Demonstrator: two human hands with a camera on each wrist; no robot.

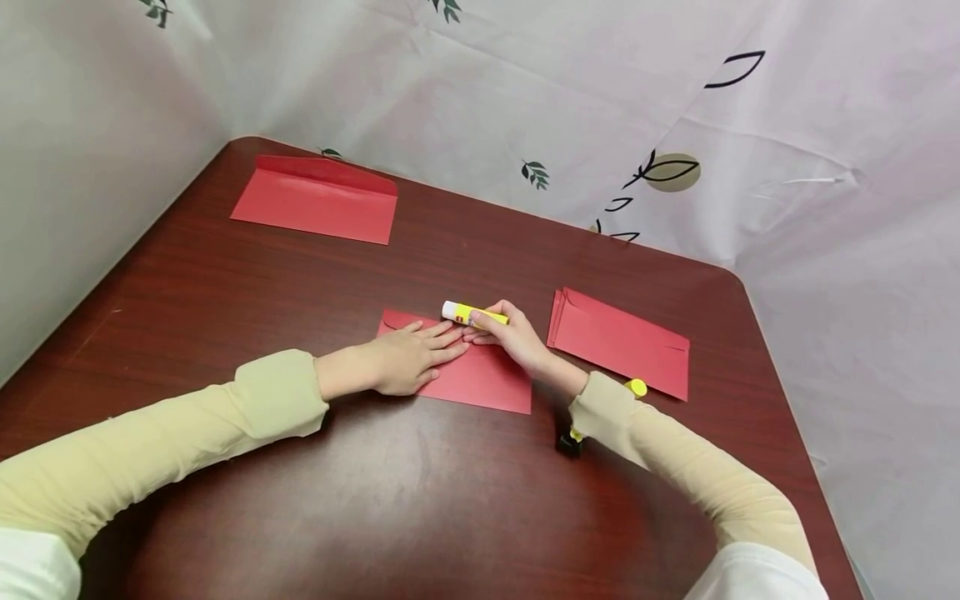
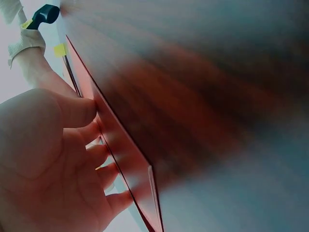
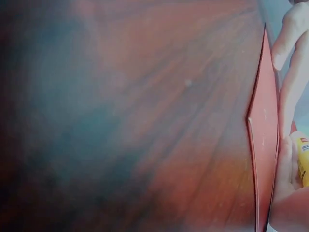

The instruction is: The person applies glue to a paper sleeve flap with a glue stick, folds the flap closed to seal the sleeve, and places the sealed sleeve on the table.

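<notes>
- Brown wooden table (image 1: 360, 508): bears all the pieces.
- Unfolded red envelope (image 1: 315, 208), far left: flap raised, so sealing looks left to do here.
- Stack of red envelopes (image 1: 626, 346), right: at least two, the top flap folded down; these look finished.
- Middle red envelope (image 1: 480, 379), under both hands: flap folded down, apparently the one in progress; whether it has stuck, I cannot tell.
- Left hand (image 1: 408, 357): lies flat on the middle envelope, fingers spread, gripping nothing.
- Right hand (image 1: 517, 337): grips the glue stick, fingertips at the flap.
- Yellow glue stick (image 1: 465, 314): held above the middle envelope.
- Yellow cap (image 1: 637, 387): by the stack's near edge, apparently off the stick.
</notes>
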